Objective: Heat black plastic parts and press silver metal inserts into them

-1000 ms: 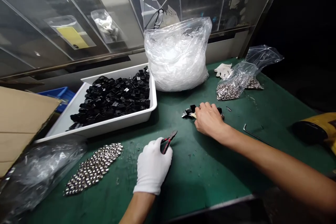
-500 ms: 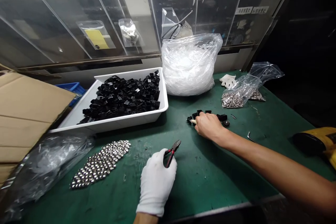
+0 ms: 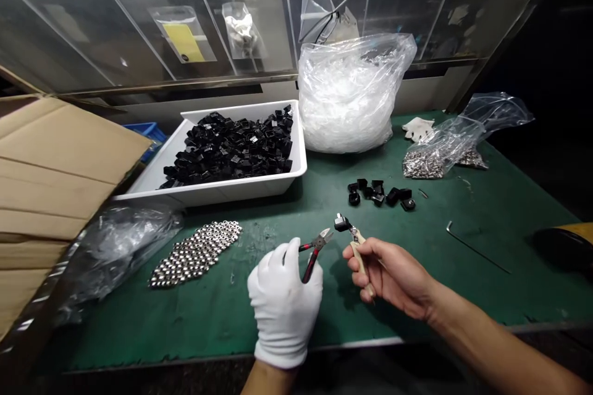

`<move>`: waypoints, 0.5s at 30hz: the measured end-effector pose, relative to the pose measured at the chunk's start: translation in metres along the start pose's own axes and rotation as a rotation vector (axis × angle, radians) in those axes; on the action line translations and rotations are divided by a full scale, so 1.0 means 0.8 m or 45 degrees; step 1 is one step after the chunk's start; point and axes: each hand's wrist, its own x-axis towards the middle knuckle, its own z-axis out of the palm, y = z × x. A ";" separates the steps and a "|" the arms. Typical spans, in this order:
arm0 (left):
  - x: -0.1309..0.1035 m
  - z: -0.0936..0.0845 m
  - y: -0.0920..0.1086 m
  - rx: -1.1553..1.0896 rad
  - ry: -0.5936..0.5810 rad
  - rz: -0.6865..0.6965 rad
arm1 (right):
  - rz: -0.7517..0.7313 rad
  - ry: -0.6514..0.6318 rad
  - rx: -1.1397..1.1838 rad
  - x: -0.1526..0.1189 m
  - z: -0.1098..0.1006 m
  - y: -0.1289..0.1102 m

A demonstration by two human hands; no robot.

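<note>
Above the green table (image 3: 417, 271), I hold both tools.
My gloved left hand (image 3: 285, 302) grips red-handled cutters (image 3: 315, 250); my right hand (image 3: 393, 274) clamps a pale-handled tool (image 3: 359, 250) carrying a black part (image 3: 341, 222).

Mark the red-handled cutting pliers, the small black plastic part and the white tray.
red-handled cutting pliers (image 3: 314, 250), head view, pivot.
small black plastic part (image 3: 341, 222), head view, body.
white tray (image 3: 241, 189), head view, front wall.
</note>
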 end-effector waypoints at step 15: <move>-0.005 -0.004 0.018 0.034 -0.298 -0.105 | -0.272 0.158 -0.049 0.000 0.033 0.070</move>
